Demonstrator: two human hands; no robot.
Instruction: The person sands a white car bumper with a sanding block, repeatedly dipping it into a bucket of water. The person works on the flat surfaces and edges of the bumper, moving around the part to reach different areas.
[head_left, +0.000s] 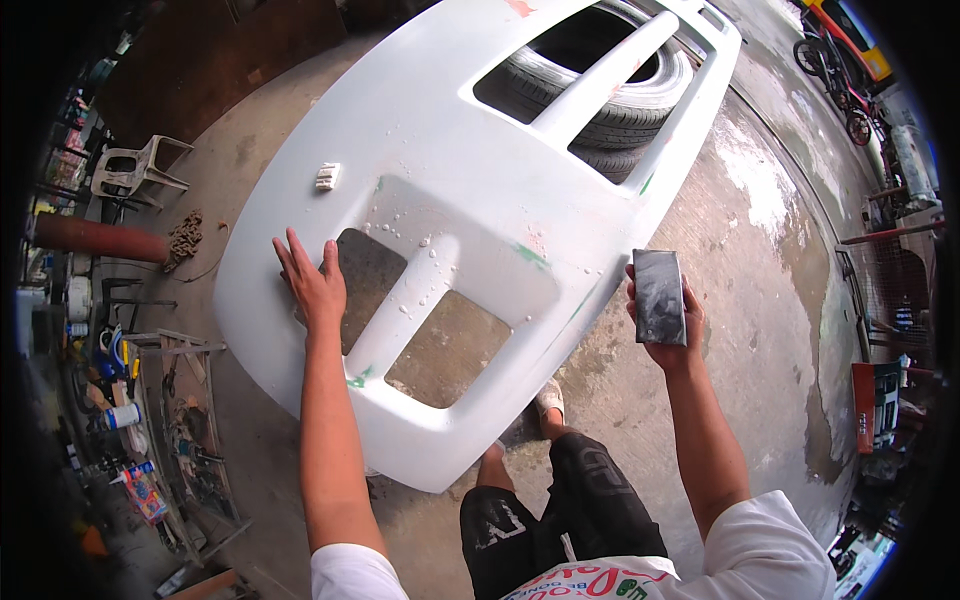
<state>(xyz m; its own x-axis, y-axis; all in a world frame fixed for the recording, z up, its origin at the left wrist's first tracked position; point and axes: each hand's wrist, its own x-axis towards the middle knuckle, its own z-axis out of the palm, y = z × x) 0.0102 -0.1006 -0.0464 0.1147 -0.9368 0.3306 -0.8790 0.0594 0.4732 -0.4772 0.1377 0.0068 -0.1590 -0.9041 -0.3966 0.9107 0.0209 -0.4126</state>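
A large white vehicle body panel [300,130], probably a bumper, stretches in front of me. It has several rectangular openings, water drops and green and reddish patches. My left hand [318,285] is at the panel's left part, fingers spread and nothing in them; whether the palm touches the surface is hard to tell. Off the panel's right edge, my right hand [680,335] grips a dark grey rectangular piece of sandpaper [660,297] with whitish smears. A small white ridged block [327,177] lies on the panel beyond my left hand.
Stacked tires [640,110] show through the panel's far openings. On the left are a plastic chair [140,165], a red pipe [105,238] with a chain, and a cluttered wooden rack [185,430]. A motorcycle [850,100] stands far right. Wet patches mark the concrete floor [740,380].
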